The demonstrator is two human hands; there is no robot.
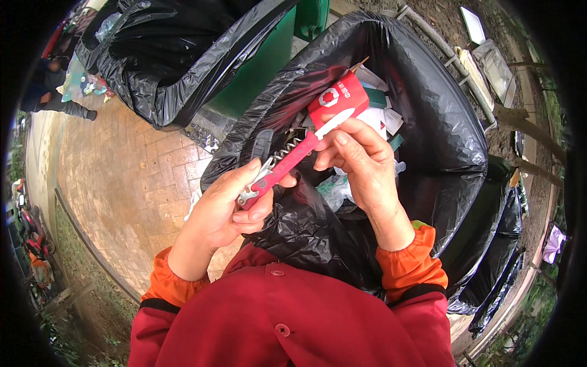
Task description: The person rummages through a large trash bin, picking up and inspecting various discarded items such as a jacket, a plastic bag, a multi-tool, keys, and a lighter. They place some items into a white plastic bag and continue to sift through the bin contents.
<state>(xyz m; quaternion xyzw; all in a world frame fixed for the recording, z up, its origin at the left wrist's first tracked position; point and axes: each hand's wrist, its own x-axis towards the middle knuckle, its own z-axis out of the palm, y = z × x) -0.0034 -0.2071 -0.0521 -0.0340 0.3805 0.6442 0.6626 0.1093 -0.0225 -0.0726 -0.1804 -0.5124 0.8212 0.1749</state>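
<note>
My left hand (229,211) grips the red handle of a folding waiter's corkscrew (284,169). A spiral worm stands out along its upper side, with a metal lever near my thumb. From the far end a pale knife blade (335,124) points up and right. My right hand (362,160) has its fingers bent about the blade, the index finger passing behind it. Below both hands is a bin lined with a black plastic bag (431,124). Inside it lie a red printed box (344,98), white papers (393,121) and crumpled clear plastic (337,192).
A second green bin (257,69) with a black liner stands at upper left, and more black-lined bins (486,238) at right. Metal railing (451,57) runs behind the bin. Brick paving (151,183) lies to the left. A person (55,91) is at far left.
</note>
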